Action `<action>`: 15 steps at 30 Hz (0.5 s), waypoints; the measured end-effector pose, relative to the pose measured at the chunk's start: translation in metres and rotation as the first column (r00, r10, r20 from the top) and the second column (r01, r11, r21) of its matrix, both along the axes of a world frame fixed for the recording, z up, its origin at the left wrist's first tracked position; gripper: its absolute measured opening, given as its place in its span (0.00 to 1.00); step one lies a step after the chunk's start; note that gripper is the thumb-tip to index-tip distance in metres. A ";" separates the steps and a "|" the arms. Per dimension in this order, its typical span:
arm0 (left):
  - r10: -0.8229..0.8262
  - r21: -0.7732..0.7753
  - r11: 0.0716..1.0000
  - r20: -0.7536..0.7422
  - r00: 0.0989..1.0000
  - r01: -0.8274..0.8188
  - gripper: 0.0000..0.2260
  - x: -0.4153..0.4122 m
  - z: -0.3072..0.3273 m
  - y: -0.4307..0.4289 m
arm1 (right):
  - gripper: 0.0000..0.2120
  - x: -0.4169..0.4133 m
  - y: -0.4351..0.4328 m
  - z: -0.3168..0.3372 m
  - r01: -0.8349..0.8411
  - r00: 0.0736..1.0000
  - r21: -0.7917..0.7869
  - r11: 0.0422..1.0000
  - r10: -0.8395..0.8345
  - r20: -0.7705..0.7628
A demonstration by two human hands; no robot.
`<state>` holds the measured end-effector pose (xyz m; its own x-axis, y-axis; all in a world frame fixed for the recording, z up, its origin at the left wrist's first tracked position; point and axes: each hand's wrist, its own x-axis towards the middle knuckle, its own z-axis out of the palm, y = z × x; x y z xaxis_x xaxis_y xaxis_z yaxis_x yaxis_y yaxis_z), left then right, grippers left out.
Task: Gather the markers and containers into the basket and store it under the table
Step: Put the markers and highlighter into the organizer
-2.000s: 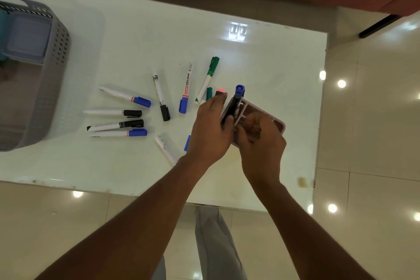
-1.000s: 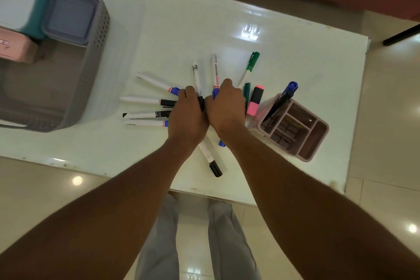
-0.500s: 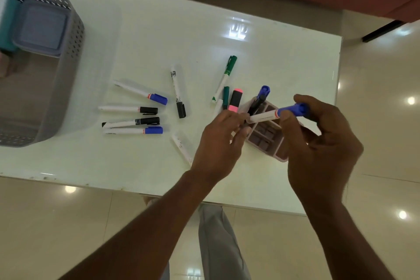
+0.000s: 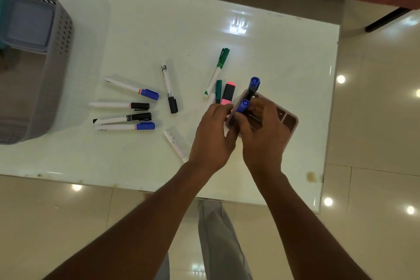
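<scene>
A pink divided holder (image 4: 289,121) stands on the white table (image 4: 159,29) at the right. One blue-capped marker (image 4: 254,84) stands upright in it. My right hand (image 4: 261,129) grips a second blue-capped marker (image 4: 243,105), cap up, at the holder's near-left compartment. My left hand (image 4: 212,136) rests against the holder's left side, fingers curled on it. Several markers lie loose to the left, among them a black-capped one (image 4: 169,88) and a green one (image 4: 217,71). A pink highlighter (image 4: 228,93) lies beside the holder. The grey perforated basket (image 4: 54,75) sits at the far left.
Inside the basket stands a lavender box (image 4: 29,22) with a teal container behind it at the frame edge. The table's near edge runs just below my wrists and its right edge is close beyond the holder. Glossy tiled floor lies around.
My right hand brought the blue-capped marker from above the holder down into it, turning it upright. My left hand stayed on the holder's left side.
</scene>
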<state>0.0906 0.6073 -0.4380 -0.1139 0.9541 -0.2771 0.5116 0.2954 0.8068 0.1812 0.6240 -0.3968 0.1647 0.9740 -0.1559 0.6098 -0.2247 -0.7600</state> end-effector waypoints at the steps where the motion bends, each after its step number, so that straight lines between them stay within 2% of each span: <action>1: 0.012 -0.006 1.000 0.006 1.000 -0.012 0.18 0.000 0.001 -0.001 | 0.13 0.000 -0.001 -0.002 -0.005 1.000 0.013 1.000 0.005 0.000; 5: 0.006 -0.047 0.999 0.008 1.000 -0.006 0.20 -0.002 0.002 -0.004 | 0.08 0.001 -0.010 -0.009 -0.056 0.992 0.033 0.998 0.051 0.118; 10: 0.015 -0.079 0.997 -0.048 0.999 -0.019 0.23 -0.010 -0.001 -0.009 | 0.09 0.000 -0.018 -0.012 0.048 0.995 0.074 0.996 -0.054 0.083; 13: 0.073 -0.050 0.996 -0.067 0.995 -0.076 0.18 -0.022 0.000 -0.019 | 0.06 -0.007 -0.032 -0.009 0.025 0.993 0.178 0.984 -0.046 0.112; 15: 0.152 -0.032 0.987 -0.081 0.985 -0.155 0.13 -0.034 -0.002 -0.030 | 0.04 -0.015 -0.046 -0.007 -0.066 0.994 0.193 0.979 0.049 0.093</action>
